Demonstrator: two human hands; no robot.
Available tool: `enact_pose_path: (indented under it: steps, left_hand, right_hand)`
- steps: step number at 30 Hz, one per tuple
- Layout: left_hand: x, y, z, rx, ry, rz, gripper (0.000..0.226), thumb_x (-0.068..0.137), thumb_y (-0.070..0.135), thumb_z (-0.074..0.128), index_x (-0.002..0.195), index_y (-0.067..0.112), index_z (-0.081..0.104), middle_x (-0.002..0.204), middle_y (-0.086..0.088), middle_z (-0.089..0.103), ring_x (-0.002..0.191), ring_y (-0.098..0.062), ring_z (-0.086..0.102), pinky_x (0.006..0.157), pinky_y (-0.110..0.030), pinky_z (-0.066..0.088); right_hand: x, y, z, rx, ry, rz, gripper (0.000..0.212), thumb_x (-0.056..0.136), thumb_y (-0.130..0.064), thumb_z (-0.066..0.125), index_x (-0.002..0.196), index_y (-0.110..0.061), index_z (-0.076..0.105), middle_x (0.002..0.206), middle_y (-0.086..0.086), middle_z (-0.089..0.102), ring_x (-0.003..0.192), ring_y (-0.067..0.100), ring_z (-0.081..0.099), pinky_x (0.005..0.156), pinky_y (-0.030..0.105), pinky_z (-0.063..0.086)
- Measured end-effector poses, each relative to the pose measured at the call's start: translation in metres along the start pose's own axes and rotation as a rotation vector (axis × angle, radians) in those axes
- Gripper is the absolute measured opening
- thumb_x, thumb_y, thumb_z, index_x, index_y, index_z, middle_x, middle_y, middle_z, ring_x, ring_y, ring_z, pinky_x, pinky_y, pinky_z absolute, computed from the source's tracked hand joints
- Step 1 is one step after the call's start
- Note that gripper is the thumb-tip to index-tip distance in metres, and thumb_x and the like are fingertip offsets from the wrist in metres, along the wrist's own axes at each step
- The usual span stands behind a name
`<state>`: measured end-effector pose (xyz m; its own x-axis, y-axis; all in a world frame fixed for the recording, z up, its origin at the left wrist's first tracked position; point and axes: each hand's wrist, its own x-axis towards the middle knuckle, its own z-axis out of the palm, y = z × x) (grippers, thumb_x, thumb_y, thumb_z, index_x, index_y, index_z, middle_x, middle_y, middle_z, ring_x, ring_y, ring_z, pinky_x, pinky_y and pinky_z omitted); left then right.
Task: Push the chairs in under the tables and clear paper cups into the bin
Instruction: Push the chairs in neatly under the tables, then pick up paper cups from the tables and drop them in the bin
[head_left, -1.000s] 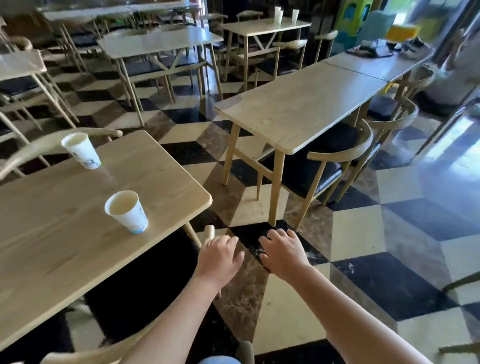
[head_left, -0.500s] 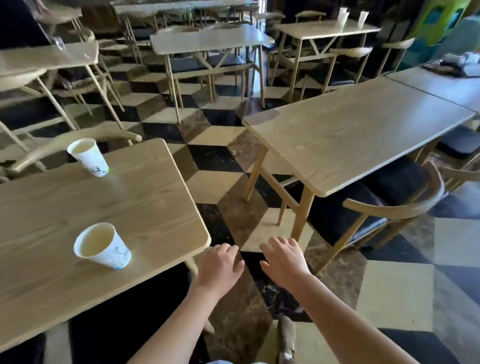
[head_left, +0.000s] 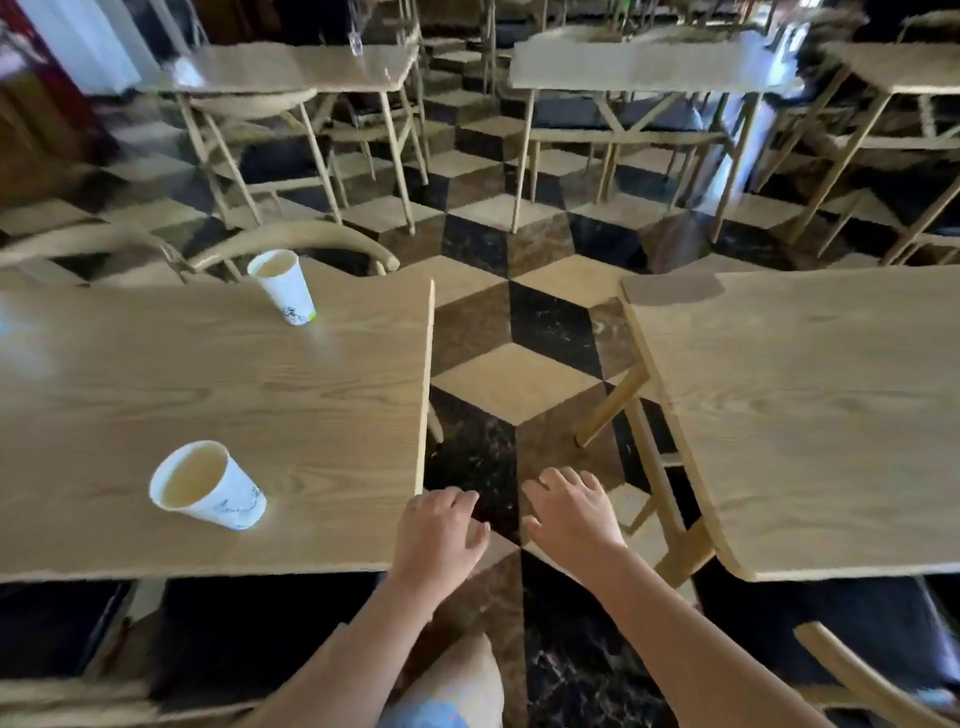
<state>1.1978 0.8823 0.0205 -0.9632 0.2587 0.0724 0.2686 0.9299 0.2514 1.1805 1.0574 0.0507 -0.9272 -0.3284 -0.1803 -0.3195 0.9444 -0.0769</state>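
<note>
Paper-light white cup (head_left: 208, 486) near the wooden table's (head_left: 311, 395) front edge would crush easily; grip mid-wall. Both hands (head_left: 441, 530) (head_left: 571, 512) hover open, empty.

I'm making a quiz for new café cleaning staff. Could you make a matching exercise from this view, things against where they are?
Things:
1. White paper cup nearest the person
2. White paper cup farther away
3. Left hand
4. Bare wooden table

Places:
A. Right of the aisle
B. Far edge of the left wooden table
C. At that table's near corner
D. Near edge of that table

Pairs: 1-D, 2-B, 3-C, 4-A
</note>
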Motion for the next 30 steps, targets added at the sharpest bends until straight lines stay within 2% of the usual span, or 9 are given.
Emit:
enact_pose_path:
  steps: [3, 7, 12, 18, 21, 23, 25, 27, 30]
  left_hand:
    - [0.032, -0.014, 0.005, 0.026, -0.038, -0.114, 0.045, 0.089, 0.047, 0.047, 0.125, 0.021, 0.054, 0.118, 0.004, 0.062, 0.106, -0.013, 0.055, 0.092, -0.029, 0.044]
    - [0.087, -0.035, 0.008, 0.017, 0.013, -0.204, 0.048, 0.093, 0.048, 0.038, 0.135, 0.024, 0.041, 0.130, 0.008, 0.052, 0.116, -0.010, 0.047, 0.098, -0.027, 0.035]
    - [0.139, -0.070, -0.006, 0.012, 0.071, -0.330, 0.042, 0.092, 0.044, 0.041, 0.128, 0.023, 0.047, 0.121, 0.007, 0.059, 0.107, -0.011, 0.053, 0.090, -0.027, 0.038]
    - [0.167, -0.118, -0.023, 0.027, 0.087, -0.504, 0.036, 0.083, 0.037, 0.055, 0.114, 0.019, 0.059, 0.103, 0.000, 0.066, 0.094, -0.023, 0.060, 0.082, -0.035, 0.043]
    - [0.168, -0.136, -0.024, 0.009, 0.126, -0.633, 0.033, 0.069, 0.031, 0.071, 0.098, 0.015, 0.067, 0.081, -0.004, 0.069, 0.073, -0.027, 0.064, 0.066, -0.035, 0.050]
    - [0.168, -0.146, -0.024, 0.020, 0.164, -0.717, 0.033, 0.065, 0.032, 0.070, 0.093, 0.015, 0.068, 0.076, -0.003, 0.068, 0.067, -0.027, 0.064, 0.061, -0.033, 0.051]
    - [0.168, -0.153, -0.025, 0.011, 0.193, -0.806, 0.037, 0.070, 0.038, 0.056, 0.097, 0.015, 0.068, 0.080, -0.004, 0.068, 0.071, -0.027, 0.064, 0.063, -0.033, 0.050]
    - [0.169, -0.160, -0.028, 0.011, 0.233, -0.931, 0.042, 0.078, 0.038, 0.048, 0.107, 0.014, 0.064, 0.095, -0.006, 0.068, 0.082, -0.029, 0.064, 0.070, -0.034, 0.048]
    - [0.169, -0.166, -0.031, -0.076, 0.318, -1.094, 0.033, 0.081, 0.030, 0.059, 0.108, 0.010, 0.060, 0.100, -0.009, 0.065, 0.082, -0.032, 0.064, 0.065, -0.036, 0.047]
  right_hand:
    - [0.049, 0.007, -0.004, -0.028, -0.017, -0.090, 0.041, 0.094, -0.041, 0.043, 0.130, -0.022, 0.046, 0.133, 0.004, 0.050, 0.122, 0.023, 0.042, 0.104, 0.037, 0.032]
    - [0.119, 0.017, -0.020, -0.056, -0.041, -0.160, 0.041, 0.095, -0.040, 0.043, 0.132, -0.022, 0.044, 0.138, 0.005, 0.046, 0.128, 0.023, 0.038, 0.107, 0.039, 0.028]
    - [0.196, 0.016, -0.051, -0.114, -0.046, -0.297, 0.042, 0.095, -0.038, 0.043, 0.133, -0.020, 0.043, 0.136, 0.006, 0.047, 0.125, 0.024, 0.040, 0.103, 0.037, 0.032]
    - [0.282, -0.013, -0.068, -0.107, -0.071, -0.413, 0.041, 0.095, -0.035, 0.042, 0.132, -0.019, 0.043, 0.135, 0.006, 0.045, 0.124, 0.024, 0.038, 0.103, 0.037, 0.032]
    - [0.318, -0.032, -0.071, -0.109, -0.055, -0.505, 0.038, 0.094, -0.031, 0.041, 0.131, -0.019, 0.043, 0.136, 0.006, 0.043, 0.124, 0.024, 0.037, 0.104, 0.037, 0.029]
    - [0.343, -0.044, -0.074, -0.100, -0.059, -0.560, 0.038, 0.093, -0.030, 0.042, 0.130, -0.019, 0.043, 0.136, 0.006, 0.043, 0.125, 0.024, 0.036, 0.105, 0.037, 0.028]
    - [0.371, -0.057, -0.076, -0.118, -0.042, -0.639, 0.038, 0.093, -0.030, 0.043, 0.130, -0.019, 0.043, 0.136, 0.006, 0.043, 0.124, 0.024, 0.036, 0.104, 0.037, 0.028]
    - [0.399, -0.068, -0.078, -0.144, -0.034, -0.712, 0.038, 0.093, -0.030, 0.043, 0.130, -0.020, 0.043, 0.136, 0.005, 0.042, 0.122, 0.024, 0.037, 0.102, 0.038, 0.028]
    - [0.438, -0.080, -0.081, -0.142, 0.003, -0.811, 0.035, 0.089, -0.026, 0.050, 0.123, -0.017, 0.051, 0.129, 0.008, 0.050, 0.117, 0.027, 0.043, 0.095, 0.040, 0.034]
